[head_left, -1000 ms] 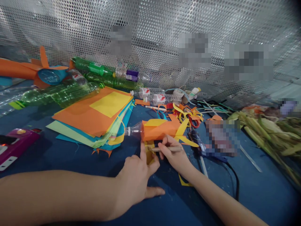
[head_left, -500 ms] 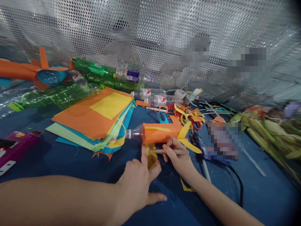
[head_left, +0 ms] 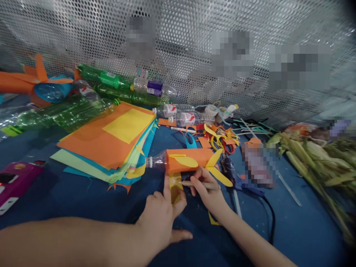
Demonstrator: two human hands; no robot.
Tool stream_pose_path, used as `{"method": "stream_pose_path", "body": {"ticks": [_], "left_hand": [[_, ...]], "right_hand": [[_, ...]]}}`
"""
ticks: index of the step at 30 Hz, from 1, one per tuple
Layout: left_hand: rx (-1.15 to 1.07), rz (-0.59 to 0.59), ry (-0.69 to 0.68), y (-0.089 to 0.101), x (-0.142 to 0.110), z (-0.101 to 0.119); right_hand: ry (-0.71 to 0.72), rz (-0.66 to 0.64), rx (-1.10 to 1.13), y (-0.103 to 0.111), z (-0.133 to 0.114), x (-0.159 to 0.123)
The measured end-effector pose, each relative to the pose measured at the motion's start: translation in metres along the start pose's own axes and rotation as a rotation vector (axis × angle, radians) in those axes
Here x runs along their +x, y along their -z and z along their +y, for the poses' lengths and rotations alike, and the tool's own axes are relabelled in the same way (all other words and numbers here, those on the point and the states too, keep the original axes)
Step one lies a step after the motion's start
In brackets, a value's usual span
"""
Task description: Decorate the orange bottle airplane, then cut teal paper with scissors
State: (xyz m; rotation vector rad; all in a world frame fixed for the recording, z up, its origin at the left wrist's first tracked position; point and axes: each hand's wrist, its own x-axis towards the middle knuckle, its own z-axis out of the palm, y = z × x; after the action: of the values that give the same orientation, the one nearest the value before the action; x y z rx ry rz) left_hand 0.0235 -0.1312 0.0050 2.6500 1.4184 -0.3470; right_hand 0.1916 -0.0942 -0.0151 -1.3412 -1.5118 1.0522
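My left hand (head_left: 162,217) lies on the blue table, its fingers pressing a small yellow paper piece (head_left: 175,187) flat. My right hand (head_left: 207,189) is closed on a thin pencil-like stick (head_left: 198,184) whose tip touches that yellow piece. Just beyond both hands lies a clear plastic bottle wrapped in orange paper with yellow fins (head_left: 189,161), its neck pointing left.
A stack of orange, yellow and green paper sheets (head_left: 111,142) lies at the left. Green and clear bottles (head_left: 116,87) line the perforated metal screen (head_left: 178,44). Paper scraps (head_left: 219,137) lie behind, green leaves (head_left: 314,159) at the right, a pink device (head_left: 15,180) at far left.
The view has shifted slightly. Both hands stay on the yellow piece; the right hand with the stick has moved a little along it.
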Motion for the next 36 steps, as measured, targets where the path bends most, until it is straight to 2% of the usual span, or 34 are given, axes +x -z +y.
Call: {"method": "stream_pose_path", "body": {"ticks": [11,18,23,28,36], "left_hand": [[0.059,0.064,0.007,0.002,-0.005,-0.001],[0.059,0.076,-0.005,0.005,-0.007,-0.002],[0.063,0.091,-0.013,0.002,-0.007,-0.002],[0.073,0.08,-0.011,0.0,-0.004,-0.001],[0.066,0.076,-0.02,-0.002,-0.003,-0.002]], "right_hand": [[0.051,-0.025,0.015,-0.004,-0.005,0.0],[0.013,-0.056,0.033,-0.004,-0.013,0.002],[0.028,-0.062,-0.013,-0.003,-0.009,0.006],[0.036,-0.022,-0.08,-0.002,-0.002,0.007],[-0.009,0.006,-0.152,-0.004,-0.007,0.009]]}}
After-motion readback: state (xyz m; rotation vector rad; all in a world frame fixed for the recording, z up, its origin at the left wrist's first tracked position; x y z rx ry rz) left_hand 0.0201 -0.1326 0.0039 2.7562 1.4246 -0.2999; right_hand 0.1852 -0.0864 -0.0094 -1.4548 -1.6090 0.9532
